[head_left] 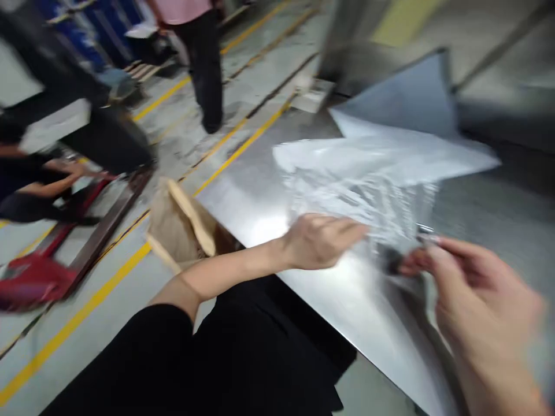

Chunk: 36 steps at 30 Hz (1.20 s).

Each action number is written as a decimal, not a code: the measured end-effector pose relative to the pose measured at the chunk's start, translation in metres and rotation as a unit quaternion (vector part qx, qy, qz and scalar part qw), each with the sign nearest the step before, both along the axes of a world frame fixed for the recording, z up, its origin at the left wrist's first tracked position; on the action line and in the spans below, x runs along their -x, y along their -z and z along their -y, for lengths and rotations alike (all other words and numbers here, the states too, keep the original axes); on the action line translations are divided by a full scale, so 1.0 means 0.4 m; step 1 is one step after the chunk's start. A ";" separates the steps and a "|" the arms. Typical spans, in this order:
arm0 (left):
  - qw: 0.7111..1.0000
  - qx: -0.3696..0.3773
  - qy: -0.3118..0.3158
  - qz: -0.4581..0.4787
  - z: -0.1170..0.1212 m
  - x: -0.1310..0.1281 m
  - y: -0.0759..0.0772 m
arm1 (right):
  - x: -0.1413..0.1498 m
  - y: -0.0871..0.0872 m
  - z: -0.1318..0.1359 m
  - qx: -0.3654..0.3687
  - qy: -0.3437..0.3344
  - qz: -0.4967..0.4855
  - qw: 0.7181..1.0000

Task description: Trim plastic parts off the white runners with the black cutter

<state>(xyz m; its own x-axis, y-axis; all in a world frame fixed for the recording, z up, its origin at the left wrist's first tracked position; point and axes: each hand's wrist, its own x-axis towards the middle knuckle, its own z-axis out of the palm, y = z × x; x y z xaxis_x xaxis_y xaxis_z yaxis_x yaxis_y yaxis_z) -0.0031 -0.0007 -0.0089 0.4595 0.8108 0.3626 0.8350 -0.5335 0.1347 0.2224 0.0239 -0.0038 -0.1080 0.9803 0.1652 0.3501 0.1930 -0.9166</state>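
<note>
Over the metal tabletop, my left hand is closed with the fingers pressed together. Whatever it may hold is hidden by blur. Its fingertips are by the lower edge of crumpled clear plastic, which lies on the table. To the right, my right hand pinches a small shiny metal piece between thumb and fingers; its exact kind is too blurred to tell. Behind the clear plastic rest a white plastic sheet or bag and a grey-blue folded sheet.
An open cardboard box stands left of the table, beside my left arm. A red pallet jack is on the floor at left, with a crouching person by it. Another person stands farther back near yellow floor lines.
</note>
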 end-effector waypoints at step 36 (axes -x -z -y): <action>0.980 -0.119 0.109 0.115 -0.019 -0.024 0.017 | -0.027 -0.012 0.014 -0.026 -0.071 0.013 0.997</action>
<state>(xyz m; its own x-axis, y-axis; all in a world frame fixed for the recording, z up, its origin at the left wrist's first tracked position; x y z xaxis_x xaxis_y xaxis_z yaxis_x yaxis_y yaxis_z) 0.0064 0.0068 -0.0157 0.4968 0.5823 0.6435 0.6591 -0.7355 0.1568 0.2331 0.0185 0.0010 -0.2496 0.9450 0.2114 0.3393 0.2898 -0.8949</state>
